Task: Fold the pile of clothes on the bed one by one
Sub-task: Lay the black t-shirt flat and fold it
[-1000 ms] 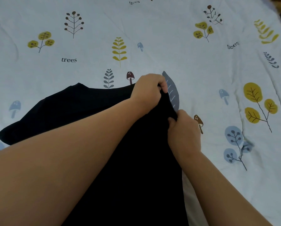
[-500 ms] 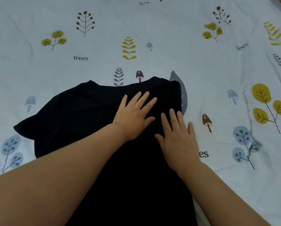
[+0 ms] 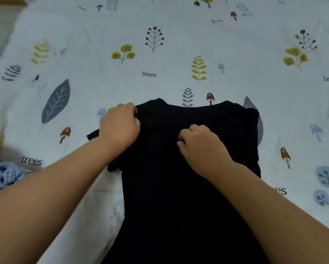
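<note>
- At the far left edge, a crumpled blue-and-white garment (image 3: 4,176) lies on the bed, well apart from the work; it looks like part of the pile waiting its turn, though little of it shows.
- The bed's printed cover (image 3: 159,60), with leaves, mushrooms and the word "trees", lies under everything and is bare beyond the collar.
- The left hand (image 3: 119,126) sits at the left shoulder of the black shirt (image 3: 178,187), fingers curled round a bunch of the cloth beside the collar; the left sleeve pokes out dark from under that wrist.
- The black shirt lies flat in the middle of the bed, its long axis running from the collar at the far end straight back toward the person, the hem out of view below.
- The right hand (image 3: 201,147) rests on the chest of the shirt, just right of the left hand, fingers curled under and seemingly pinching a little cloth; the dark fabric hides just how much it holds.
- The right side of the shirt looks already turned in, its edge straight. By my judgement, the next move is the left side: the left hand is nearer and has to carry that shoulder and sleeve rightward across the long axis.
- Nothing stands in the path; the risk is the loose sleeve bunching under the fold.
</note>
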A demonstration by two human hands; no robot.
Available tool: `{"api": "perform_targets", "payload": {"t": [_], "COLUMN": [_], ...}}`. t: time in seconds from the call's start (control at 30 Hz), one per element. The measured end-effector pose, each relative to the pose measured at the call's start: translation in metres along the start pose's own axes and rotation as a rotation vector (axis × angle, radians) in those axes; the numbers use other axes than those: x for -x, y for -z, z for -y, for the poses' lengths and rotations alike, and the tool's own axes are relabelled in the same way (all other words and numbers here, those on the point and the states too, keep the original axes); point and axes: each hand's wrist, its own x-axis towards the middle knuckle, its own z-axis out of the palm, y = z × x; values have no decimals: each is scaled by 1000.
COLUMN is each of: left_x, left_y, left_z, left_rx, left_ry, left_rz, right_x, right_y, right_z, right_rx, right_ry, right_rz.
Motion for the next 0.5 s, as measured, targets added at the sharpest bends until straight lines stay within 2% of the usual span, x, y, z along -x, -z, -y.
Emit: {"api": "perform_targets", "payload": {"t": [0.1, 0.17, 0.23, 0.33, 0.5], "left_x": [1, 5, 10, 13, 18], "left_y": [6, 3, 0, -2, 11], "left_z": [43, 62, 73, 81, 76], "left_rx": [3, 79, 153, 180, 366], "left_ry": [252, 351, 342, 270, 251], "left_rz": [81, 168, 256, 300, 172], "right_x": [-19, -31, -40, -49, -47], "right_y": [-2, -6, -13, -24, -34], "right_z": [27, 42, 54, 66, 64], "right_rx": [0, 8, 36, 73, 107], "right_ry": [65, 84, 103, 118, 49], "right_rz": [13, 27, 50, 138, 408]}}
